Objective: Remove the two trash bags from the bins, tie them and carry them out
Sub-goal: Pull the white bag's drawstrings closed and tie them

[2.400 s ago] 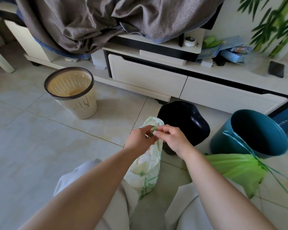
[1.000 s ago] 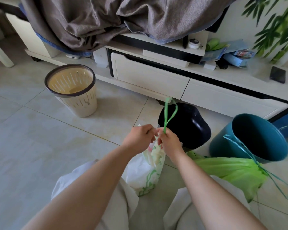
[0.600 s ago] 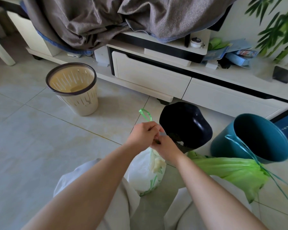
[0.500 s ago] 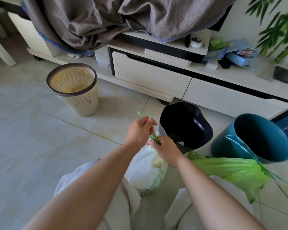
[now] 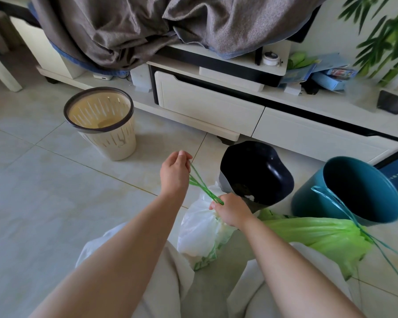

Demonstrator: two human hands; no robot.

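- The white trash bag (image 5: 200, 230) sits on the floor (image 5: 55, 203) in the lower middle of the frame, just in front of the black bin (image 5: 257, 171).
- The right hand (image 5: 233, 212) is down at the bag's neck. Its fingers (image 5: 214, 205) are curled in and pinching the bunched plastic right where the green drawstring (image 5: 202, 188) comes out.
- The left hand (image 5: 175, 173) is higher, toward the upper left, with thumb and fingers closed on the far end of that same drawstring. So both hands have hold of something and neither is spread open.
- The bit that matters, we reckon, is that the string runs taut on a diagonal, from the neck at lower right up to the left hand at upper left. That's its long axis, so any tightening pull goes along that line, away from the right hand.
- That makes the right hand the anchor nearest the bag, and the left the one with room to travel.
- We can't tell whether a knot has actually formed at the neck, since it's hidden under the right fingers.
- The green trash bag (image 5: 317, 232) lies on its side at lower right, right beside the teal bin (image 5: 354, 191), with its teal drawstring (image 5: 345, 210) trailing loose. Neither hand is on it, and the right one is closer.
- Both bags look to be out of the bins, so we'd say we're mid-tie on the first one, with nothing carried out yet.
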